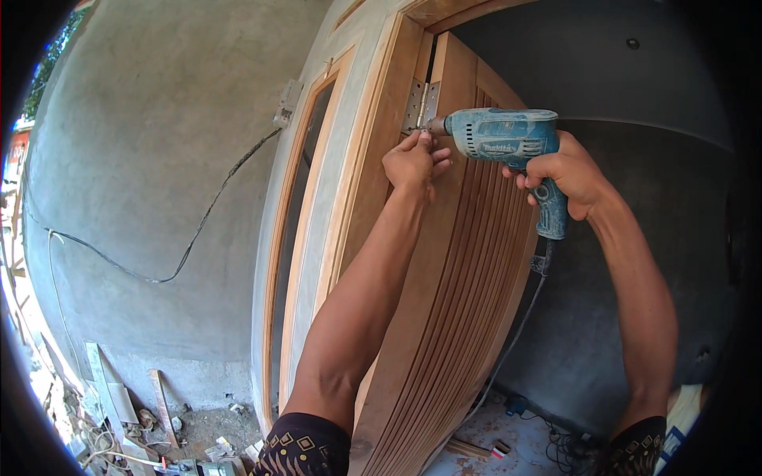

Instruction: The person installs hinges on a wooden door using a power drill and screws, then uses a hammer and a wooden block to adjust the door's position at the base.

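My right hand (573,176) is wrapped round the handle of a blue corded power drill (504,133), held level and pointing left. The drill's front end meets the lower part of a metal butt hinge (421,105). That hinge sits at the joint between the wooden door (456,71) and its frame (389,87), with holes in both leaves. Just under the drill tip, my left hand (411,165) pinches thumb and forefinger together against the hinge. Whatever lies between those fingertips is too small to make out; the other fingers curl loosely.
From the drill's handle a grey cord (520,317) hangs down beside the slatted door. A black cable (208,210) runs across the grey plastered wall (159,159) to an outlet box (286,103). Tools, boards and rubble (218,448) litter the ground at lower left; cables (559,448) lie inside.
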Tool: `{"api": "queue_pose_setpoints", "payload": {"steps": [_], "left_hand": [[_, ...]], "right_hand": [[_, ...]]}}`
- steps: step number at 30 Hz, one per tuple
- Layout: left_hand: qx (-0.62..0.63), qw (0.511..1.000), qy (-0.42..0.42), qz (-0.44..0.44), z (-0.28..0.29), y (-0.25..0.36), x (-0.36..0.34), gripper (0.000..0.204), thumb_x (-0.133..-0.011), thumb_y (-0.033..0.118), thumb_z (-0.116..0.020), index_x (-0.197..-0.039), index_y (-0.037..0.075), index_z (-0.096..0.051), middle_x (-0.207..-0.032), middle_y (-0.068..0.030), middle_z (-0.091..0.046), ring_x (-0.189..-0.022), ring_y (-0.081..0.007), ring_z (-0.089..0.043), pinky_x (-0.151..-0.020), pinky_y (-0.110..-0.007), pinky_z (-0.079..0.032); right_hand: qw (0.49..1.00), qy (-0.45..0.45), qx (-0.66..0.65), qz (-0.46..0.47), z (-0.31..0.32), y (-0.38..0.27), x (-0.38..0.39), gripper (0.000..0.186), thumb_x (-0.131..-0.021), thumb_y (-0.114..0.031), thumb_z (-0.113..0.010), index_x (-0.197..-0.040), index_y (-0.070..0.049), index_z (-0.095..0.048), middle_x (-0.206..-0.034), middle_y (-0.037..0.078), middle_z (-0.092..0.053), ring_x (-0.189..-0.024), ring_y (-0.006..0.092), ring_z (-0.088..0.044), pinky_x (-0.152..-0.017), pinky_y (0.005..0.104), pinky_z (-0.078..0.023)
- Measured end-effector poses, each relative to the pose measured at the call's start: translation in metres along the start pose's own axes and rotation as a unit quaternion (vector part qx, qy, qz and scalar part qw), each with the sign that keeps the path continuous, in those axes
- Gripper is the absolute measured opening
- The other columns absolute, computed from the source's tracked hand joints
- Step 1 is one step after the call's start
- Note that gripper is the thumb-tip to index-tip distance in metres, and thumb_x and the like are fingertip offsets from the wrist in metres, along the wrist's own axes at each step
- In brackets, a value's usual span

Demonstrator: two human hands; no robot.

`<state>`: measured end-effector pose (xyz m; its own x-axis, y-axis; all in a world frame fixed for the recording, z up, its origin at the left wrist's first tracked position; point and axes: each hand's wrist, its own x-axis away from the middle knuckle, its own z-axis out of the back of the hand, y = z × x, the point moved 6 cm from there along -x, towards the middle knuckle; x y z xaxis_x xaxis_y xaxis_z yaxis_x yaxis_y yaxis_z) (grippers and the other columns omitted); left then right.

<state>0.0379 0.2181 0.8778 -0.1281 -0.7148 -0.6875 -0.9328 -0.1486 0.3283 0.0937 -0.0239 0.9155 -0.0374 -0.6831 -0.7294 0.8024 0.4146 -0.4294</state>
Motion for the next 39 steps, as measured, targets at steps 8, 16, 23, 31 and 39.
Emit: {"api": "queue_pose_setpoints", "payload": {"steps": [8, 16, 23, 31, 39], "left_hand": [[-0.003, 1.000, 0.002, -0.001, 0.000, 0.002, 0.003, 0.034, -0.104, 0.010, -0.059, -0.134, -0.006, -0.059, -0.106, -0.0111, -0.067, -0.087, -0.0240, -0.073, -0.072, -0.035, -0.065], [-0.159, 0.984, 0.017, -0.075, 0.008, 0.021, 0.018, 0.026, -0.099, 0.012, -0.065, -0.117, -0.006, -0.070, -0.094, -0.0122, -0.072, -0.082, -0.0228, -0.074, -0.069, -0.032, -0.061], [-0.593, 0.636, 0.119, -0.479, 0.048, 0.104, 0.027, 0.056, -0.078, 0.030, -0.079, -0.126, 0.004, -0.067, -0.123, -0.0188, -0.065, -0.126, -0.0378, -0.056, -0.106, -0.044, -0.043], [-0.701, 0.666, 0.035, -0.251, 0.032, 0.098, -0.047, 0.093, -0.073, 0.053, -0.076, -0.136, -0.011, -0.050, -0.136, -0.0337, -0.053, -0.124, -0.0471, -0.057, -0.106, -0.047, -0.048], [-0.610, 0.603, -0.157, -0.490, -0.014, 0.090, 0.002, 0.081, -0.079, 0.034, -0.075, -0.146, 0.002, -0.044, -0.148, -0.0286, -0.045, -0.138, -0.0464, -0.044, -0.113, -0.047, -0.041]], "right_hand": [[1.000, -0.002, 0.000, -0.005, -0.003, -0.004, 0.002, 0.049, -0.064, 0.004, -0.055, -0.111, 0.007, -0.066, -0.090, 0.012, -0.068, -0.070, 0.0126, -0.061, -0.052, 0.0270, -0.055], [1.000, 0.008, 0.009, -0.009, -0.003, -0.005, 0.003, 0.047, -0.064, 0.003, -0.055, -0.110, 0.007, -0.066, -0.090, 0.012, -0.067, -0.070, 0.0132, -0.061, -0.051, 0.0273, -0.053], [0.998, 0.004, 0.058, 0.024, -0.003, -0.001, -0.001, 0.018, -0.069, 0.002, -0.063, -0.085, 0.006, -0.068, -0.082, 0.012, -0.067, -0.064, 0.0156, -0.060, -0.048, 0.0291, -0.048], [0.992, 0.010, 0.115, -0.057, -0.008, -0.014, 0.005, 0.018, -0.082, 0.005, -0.067, -0.100, 0.005, -0.068, -0.095, 0.015, -0.069, -0.082, 0.0206, -0.067, -0.062, 0.0322, -0.057], [0.979, 0.039, 0.184, -0.074, 0.001, -0.031, 0.026, 0.012, -0.079, 0.007, -0.066, -0.091, 0.009, -0.067, -0.092, 0.018, -0.069, -0.078, 0.0207, -0.068, -0.061, 0.0322, -0.056]]}}
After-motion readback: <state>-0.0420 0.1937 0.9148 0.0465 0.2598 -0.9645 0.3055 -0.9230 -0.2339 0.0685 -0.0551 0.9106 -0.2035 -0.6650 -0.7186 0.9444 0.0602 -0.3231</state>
